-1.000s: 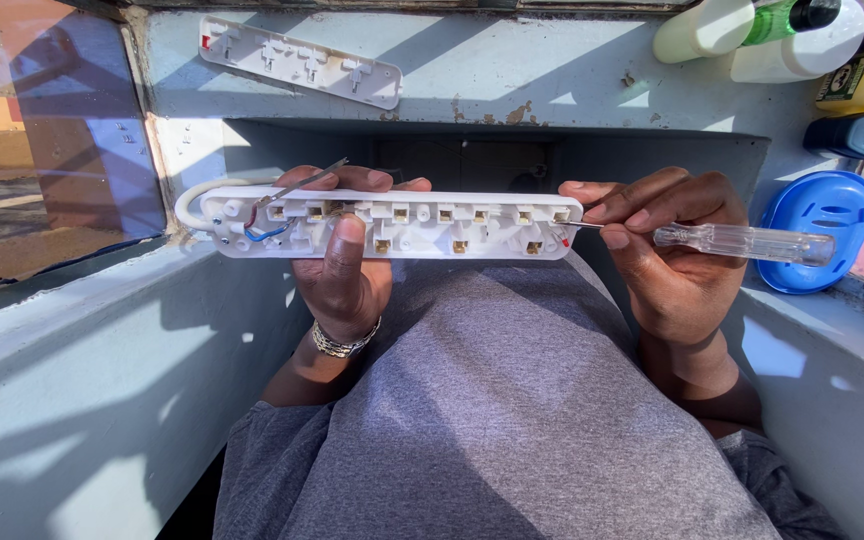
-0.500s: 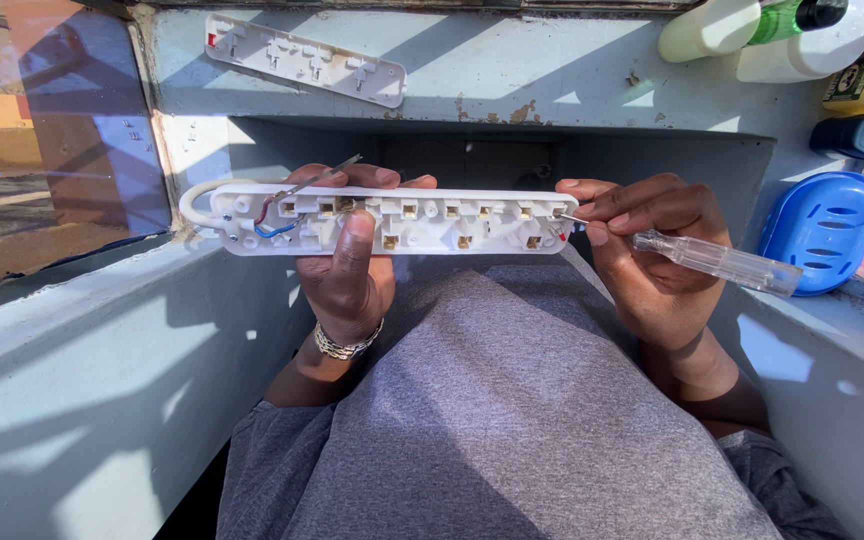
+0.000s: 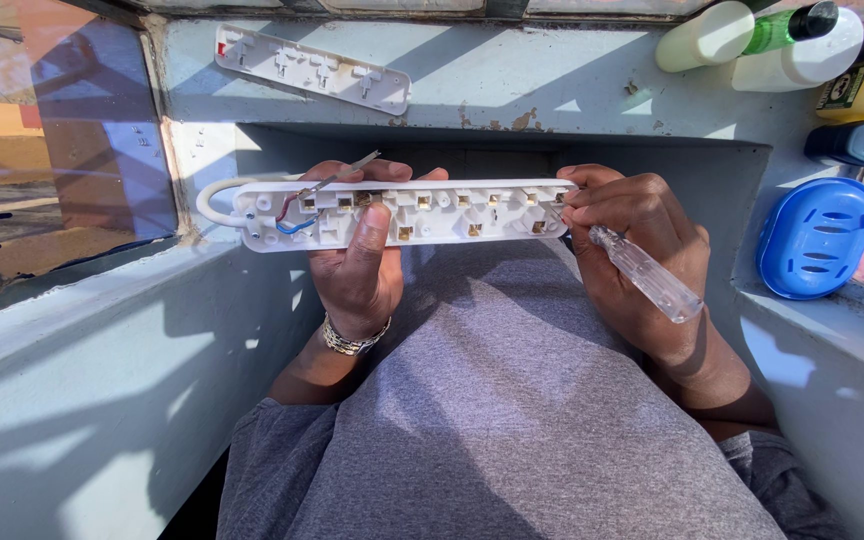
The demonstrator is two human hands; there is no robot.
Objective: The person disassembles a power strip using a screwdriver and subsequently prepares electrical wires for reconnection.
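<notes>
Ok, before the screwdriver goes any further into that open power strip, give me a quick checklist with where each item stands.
1. Strip held steady: ok. The left hand grips the open power strip from below, thumb across its middle.
2. Tool in hand: ok. The right hand holds the clear-handled screwdriver, tip at the strip's right end.
3. Tip seated on a screw: cannot tell, fingers hide it.
4. Wires out of the way: ok. The red and blue wires sit at the left end.
5. Cover within reach: ok. The white cover lies on the ledge above.
6. Unplugged: cannot tell.
</notes>
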